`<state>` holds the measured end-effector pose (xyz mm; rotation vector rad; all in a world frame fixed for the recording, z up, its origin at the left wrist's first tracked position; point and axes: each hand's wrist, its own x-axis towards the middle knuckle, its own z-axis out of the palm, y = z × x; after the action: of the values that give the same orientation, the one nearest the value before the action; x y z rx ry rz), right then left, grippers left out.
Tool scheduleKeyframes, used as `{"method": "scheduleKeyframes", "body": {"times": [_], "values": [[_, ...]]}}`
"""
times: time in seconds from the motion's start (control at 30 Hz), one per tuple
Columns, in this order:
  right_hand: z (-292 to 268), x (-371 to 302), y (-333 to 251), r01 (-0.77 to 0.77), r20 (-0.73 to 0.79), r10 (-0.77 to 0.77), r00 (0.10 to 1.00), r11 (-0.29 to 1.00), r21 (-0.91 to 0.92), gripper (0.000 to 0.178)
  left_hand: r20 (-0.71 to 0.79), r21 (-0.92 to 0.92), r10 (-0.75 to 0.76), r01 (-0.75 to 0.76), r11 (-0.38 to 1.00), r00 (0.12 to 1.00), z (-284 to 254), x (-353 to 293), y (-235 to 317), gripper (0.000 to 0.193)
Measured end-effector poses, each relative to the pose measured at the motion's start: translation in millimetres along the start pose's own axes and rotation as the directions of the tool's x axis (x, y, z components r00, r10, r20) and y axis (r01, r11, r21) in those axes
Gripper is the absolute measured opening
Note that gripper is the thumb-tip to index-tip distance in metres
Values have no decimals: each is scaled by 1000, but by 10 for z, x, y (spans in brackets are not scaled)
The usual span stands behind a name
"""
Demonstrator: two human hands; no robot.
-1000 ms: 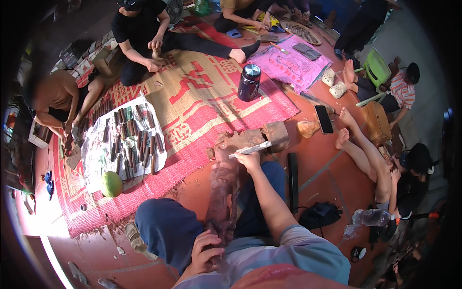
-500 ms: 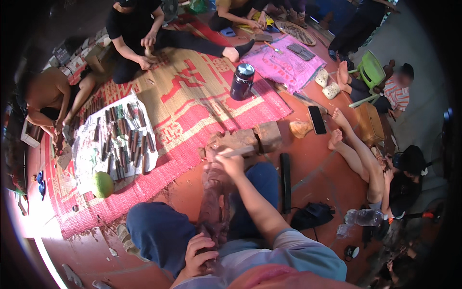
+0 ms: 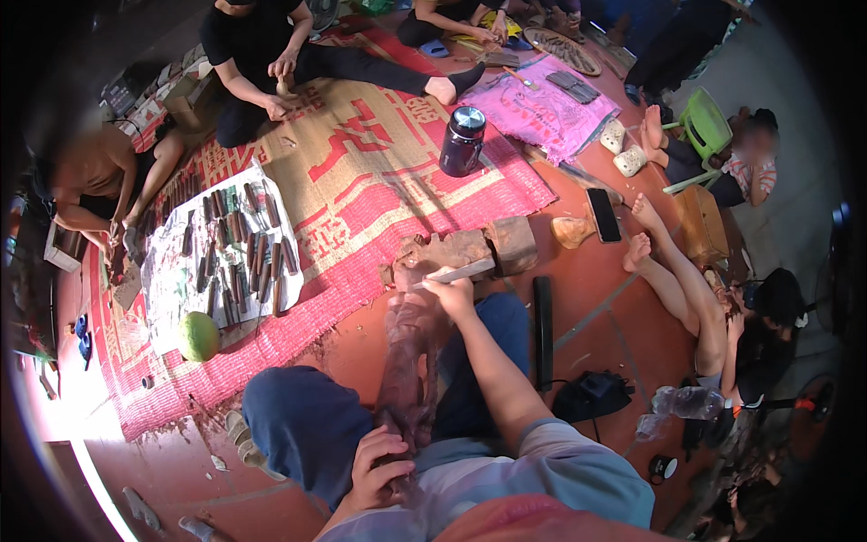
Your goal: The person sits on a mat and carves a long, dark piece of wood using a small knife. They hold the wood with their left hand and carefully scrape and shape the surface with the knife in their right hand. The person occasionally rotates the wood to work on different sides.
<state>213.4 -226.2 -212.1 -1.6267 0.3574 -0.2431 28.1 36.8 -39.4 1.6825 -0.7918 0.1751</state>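
Observation:
A long, reddish-brown wood carving (image 3: pixel 404 352) with openwork lies between my knees, its far end by a rough wooden block (image 3: pixel 442 248). My left hand (image 3: pixel 379 468) is wrapped around the near end, close to my belly. Near the far end, my right hand (image 3: pixel 452 296) is closed on a pale flat strip (image 3: pixel 468 270), whose kind I cannot make out. One end of the strip is at the carving's tip; the other points right, over the block. I cannot tell whether the strip touches the wood.
Many carving tools (image 3: pixel 239 244) lie on a white sheet (image 3: pixel 167 312) to the left, beside a green round fruit (image 3: pixel 199 336). A dark flask (image 3: pixel 462 142) stands on the red mat (image 3: pixel 357 271). Right are a phone (image 3: pixel 604 215), a black bar (image 3: pixel 542 330) and a plastic bottle (image 3: pixel 688 403). Other people sit around.
My right hand has shifted slightly right and away along the carving's far end, with the strip. My left hand stays on the near end. The whole view has tilted a little.

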Motion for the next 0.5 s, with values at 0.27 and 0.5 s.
{"method": "scheduleKeyframes", "body": {"times": [0.27,0.5], "values": [[111,-66,-35,54,-2,-54,999,998,-33,7,-9,-32,12,-12,999,1000,1,27,-6,31],[138,-82,-163,54,-14,-58,998,982,-180,14,4,-11,-20,20,1000,1000,-36,-30,29,31]]}}
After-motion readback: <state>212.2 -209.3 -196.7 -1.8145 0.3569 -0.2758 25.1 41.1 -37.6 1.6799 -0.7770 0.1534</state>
